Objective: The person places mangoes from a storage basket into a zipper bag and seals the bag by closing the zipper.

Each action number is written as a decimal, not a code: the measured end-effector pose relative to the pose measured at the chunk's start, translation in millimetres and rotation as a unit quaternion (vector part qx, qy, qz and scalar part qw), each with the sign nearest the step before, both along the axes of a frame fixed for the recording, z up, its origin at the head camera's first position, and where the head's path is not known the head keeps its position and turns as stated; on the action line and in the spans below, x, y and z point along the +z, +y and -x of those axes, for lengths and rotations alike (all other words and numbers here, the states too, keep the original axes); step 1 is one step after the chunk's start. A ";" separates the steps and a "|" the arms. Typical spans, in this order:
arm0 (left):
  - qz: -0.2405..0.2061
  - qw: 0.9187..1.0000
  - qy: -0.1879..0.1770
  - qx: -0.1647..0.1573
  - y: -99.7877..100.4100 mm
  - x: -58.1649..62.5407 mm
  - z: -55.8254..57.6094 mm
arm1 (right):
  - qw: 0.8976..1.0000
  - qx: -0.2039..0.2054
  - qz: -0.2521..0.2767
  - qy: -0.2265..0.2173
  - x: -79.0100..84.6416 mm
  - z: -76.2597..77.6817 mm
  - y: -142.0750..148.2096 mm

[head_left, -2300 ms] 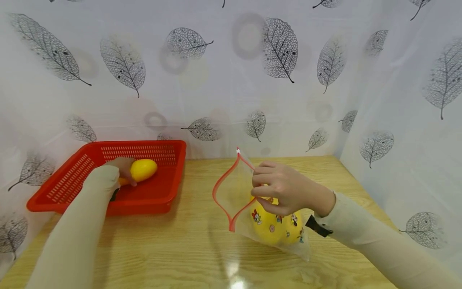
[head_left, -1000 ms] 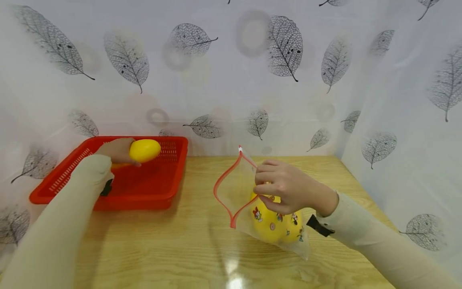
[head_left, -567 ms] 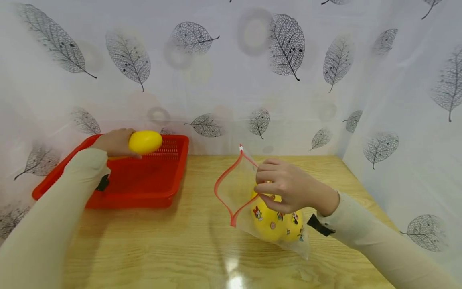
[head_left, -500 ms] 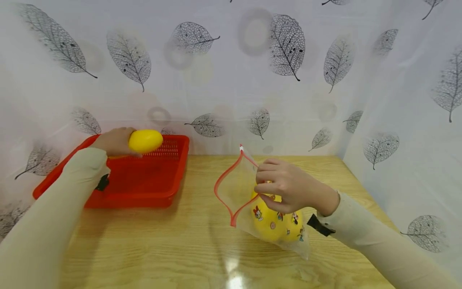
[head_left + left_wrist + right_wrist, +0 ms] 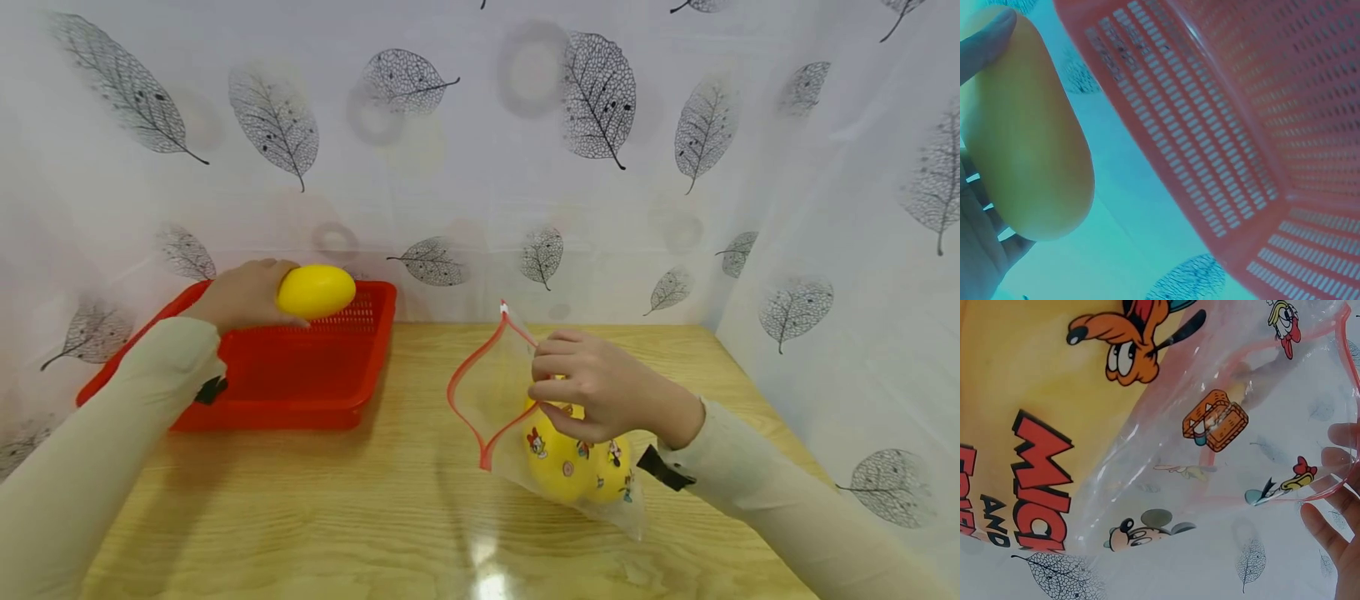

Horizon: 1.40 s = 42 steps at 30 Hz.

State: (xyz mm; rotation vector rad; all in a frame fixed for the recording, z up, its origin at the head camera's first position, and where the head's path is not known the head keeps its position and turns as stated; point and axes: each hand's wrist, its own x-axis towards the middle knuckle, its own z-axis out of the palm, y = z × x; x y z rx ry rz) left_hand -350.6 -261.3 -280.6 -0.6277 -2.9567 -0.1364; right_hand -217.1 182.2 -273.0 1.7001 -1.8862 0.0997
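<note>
A smooth, oblong yellow fruit, mango-like in shape (image 5: 317,292), is gripped by my left hand (image 5: 247,293) above the back of the red basket (image 5: 330,414). In the left wrist view the thumb lies over one end of the yellow fruit (image 5: 1032,137), fingers behind it. My right hand (image 5: 588,390) pinches the red-edged mouth of a clear zip bag (image 5: 491,375), which gapes toward the left. Yellow rounded things (image 5: 558,467) lie inside, partly hidden by that hand. Cartoon prints cover the zip bag (image 5: 1166,456) in the right wrist view.
The red basket with slotted walls stands at the left of the wooden table (image 5: 360,517). A white curtain with leaf prints (image 5: 480,167) hangs close behind the table and along the right side.
My left hand has lifted the yellow fruit up from inside the basket and moved it slightly right. The right hand keeps its pinch on the bag's mouth, nearly still.
</note>
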 end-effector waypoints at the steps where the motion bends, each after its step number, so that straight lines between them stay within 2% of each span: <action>1: 0.001 1.000 0.004 -0.004 1.8 -0.4 -1.7 | 1.000 0.000 0.000 -0.001 -0.3 0.2 -0.1; 7: 0.001 1.000 0.017 -0.018 13.0 -1.9 -11.4 | 1.000 0.003 0.003 -0.004 -1.5 1.1 -0.8; 16: -0.014 1.000 0.022 -0.016 28.4 4.8 -27.8 | 1.000 0.005 0.004 -0.004 -2.3 2.7 -1.4; 28: -0.042 0.998 0.033 -0.013 41.9 9.6 -40.3 | 1.000 0.002 0.002 -0.006 -2.1 2.5 -1.1; 37: -0.039 0.998 0.049 -0.023 53.4 10.4 -52.8 | 1.000 0.003 0.003 -0.003 -1.6 2.5 0.0; 42: -0.024 0.997 0.071 -0.036 58.9 8.2 -58.2 | 1.000 0.000 0.002 -0.004 -1.6 2.6 0.7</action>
